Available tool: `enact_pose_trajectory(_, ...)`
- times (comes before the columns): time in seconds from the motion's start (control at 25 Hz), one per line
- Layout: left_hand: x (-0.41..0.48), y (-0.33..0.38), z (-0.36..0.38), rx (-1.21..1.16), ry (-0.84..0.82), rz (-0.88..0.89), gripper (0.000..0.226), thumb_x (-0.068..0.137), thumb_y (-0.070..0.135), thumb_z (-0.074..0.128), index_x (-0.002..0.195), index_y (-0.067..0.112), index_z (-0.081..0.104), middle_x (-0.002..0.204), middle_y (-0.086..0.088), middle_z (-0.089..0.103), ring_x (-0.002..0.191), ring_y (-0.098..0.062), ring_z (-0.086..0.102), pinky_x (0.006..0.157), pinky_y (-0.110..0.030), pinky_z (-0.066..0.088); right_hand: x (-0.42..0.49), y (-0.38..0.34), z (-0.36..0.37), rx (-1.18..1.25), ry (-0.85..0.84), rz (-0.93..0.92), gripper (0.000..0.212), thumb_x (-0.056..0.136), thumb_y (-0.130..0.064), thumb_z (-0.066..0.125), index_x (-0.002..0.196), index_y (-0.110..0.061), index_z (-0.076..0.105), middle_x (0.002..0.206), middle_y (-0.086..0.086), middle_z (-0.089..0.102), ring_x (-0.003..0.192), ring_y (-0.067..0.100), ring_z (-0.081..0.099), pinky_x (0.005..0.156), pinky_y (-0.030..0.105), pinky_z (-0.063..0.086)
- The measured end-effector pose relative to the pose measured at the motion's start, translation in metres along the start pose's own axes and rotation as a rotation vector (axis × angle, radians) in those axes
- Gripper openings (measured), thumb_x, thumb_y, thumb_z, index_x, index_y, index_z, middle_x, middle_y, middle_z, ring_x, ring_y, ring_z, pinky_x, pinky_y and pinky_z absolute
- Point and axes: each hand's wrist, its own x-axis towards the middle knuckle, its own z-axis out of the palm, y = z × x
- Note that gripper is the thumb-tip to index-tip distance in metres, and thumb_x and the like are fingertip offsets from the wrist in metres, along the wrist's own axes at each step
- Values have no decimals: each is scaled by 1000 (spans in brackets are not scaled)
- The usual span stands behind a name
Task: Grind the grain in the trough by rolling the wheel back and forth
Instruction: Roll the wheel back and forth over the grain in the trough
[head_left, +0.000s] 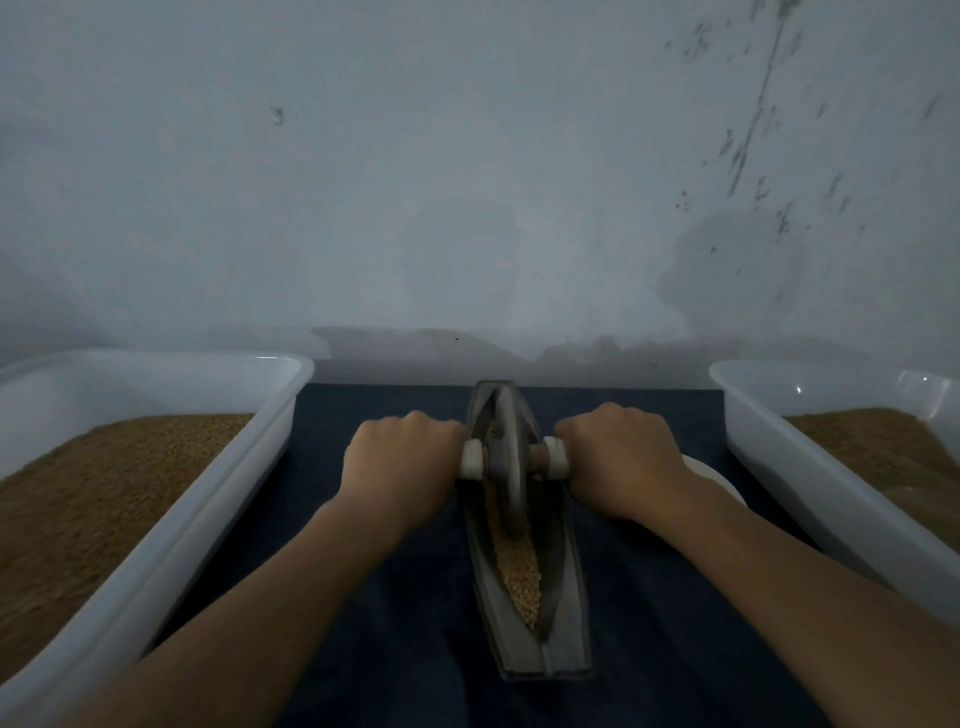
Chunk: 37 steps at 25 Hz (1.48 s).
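Grey metal trough (567, 623): lies lengthwise on the cloth, midway between the two tubs, far end toward the wall, pointed groove running toward the body.
Wheel (511, 493): stands upright on edge in the groove, in the far half of the trough, axle crosswise.
Grain in trough (519, 571): fills the groove from under the wheel almost to its near tip; shows a little beside the disc on the far side as well.
Axle handle (540, 457): passes through the hub, brown wood on the right, with a white collar just beside the disc on each side.
Left hand (400, 462): wraps the left end of the axle, fingers curled fully closed round it, knuckles up, pressed against the left collar.
Right hand (623, 462): grips the right end likewise, fist closed tight over the axle, touching the right collar.
Cloth (395, 623): dark blue, spreads flat under the trough and both forearms.
Left tub (171, 519): white plastic, sits at the cloth's left edge, holds a bed of brown grain (104, 478).
Right tub (810, 483): white plastic, sits at the cloth's right edge, also holds brown grain (872, 441).
White round object (711, 473): peeks out behind the right wrist, near the right tub; too hidden to identify.
Wall (467, 182): pale, stained and flecked on the right side.
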Motion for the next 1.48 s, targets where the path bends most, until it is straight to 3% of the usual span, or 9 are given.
enact_pose_trajectory(0.2,-43,7,-20,18,40,66,31,79,29,66,78,28,36,60,9,28,47,-15,28,45,-29,17,-49,-4,-15,-30,29,-20,32,74,-34,67,66,-36,35,62,-11,40,55,14,42,48,27,24)
enact_pose_trajectory(0.32,-29,8,-16,21,32,66,18,83,28,64,83,28,46,63,8,32,52,-16,37,47,-30,25,-43,-2,-13,-9,12,13,30,74,-35,67,67,-36,38,64,-11,43,54,10,39,47,25,22)
enact_pose_trajectory(0.4,-11,5,-6,20,14,57,12,84,27,63,87,28,51,64,7,32,54,-17,37,49,-32,28,-27,-1,-5,-2,-4,28,30,74,-37,67,66,-36,38,64,-11,42,55,12,40,49,26,25)
enact_pose_trajectory(0.56,30,-8,18,34,0,27,18,85,28,61,82,28,43,64,6,32,51,-16,31,50,-33,29,21,6,11,-15,-4,32,26,75,-41,67,70,-34,42,69,-8,45,67,22,55,57,30,38)
enact_pose_trajectory(0.72,53,-9,17,53,16,28,6,84,26,62,85,26,56,64,5,38,53,-20,39,49,-33,31,39,12,15,25,-26,59,28,78,-47,63,67,-32,42,70,-8,50,63,18,49,55,28,35)
enact_pose_trajectory(0.84,29,-4,7,25,14,32,20,84,28,63,80,28,43,63,8,31,51,-16,33,51,-33,29,14,5,7,25,-1,53,25,80,-41,67,75,-34,44,75,-6,52,66,19,47,59,30,37)
enact_pose_trajectory(0.96,-17,1,-2,14,46,26,31,82,30,65,78,29,34,62,9,28,52,-16,33,48,-30,25,-19,-4,-12,-20,22,-18,23,78,-36,67,75,-36,44,65,-10,38,58,17,41,51,26,27)
enact_pose_trajectory(1.08,-43,5,-12,-1,56,60,34,78,33,68,78,30,34,61,10,35,48,-14,36,45,-27,22,-46,-7,-24,-35,24,-28,26,75,-34,67,72,-36,41,62,-10,37,53,10,34,47,25,18)
enact_pose_trajectory(1.48,35,-9,21,43,24,34,20,85,29,62,82,29,43,64,8,30,54,-18,35,50,-31,26,28,8,10,7,-40,38,31,74,-36,65,63,-31,37,70,-7,49,63,20,49,56,29,36)
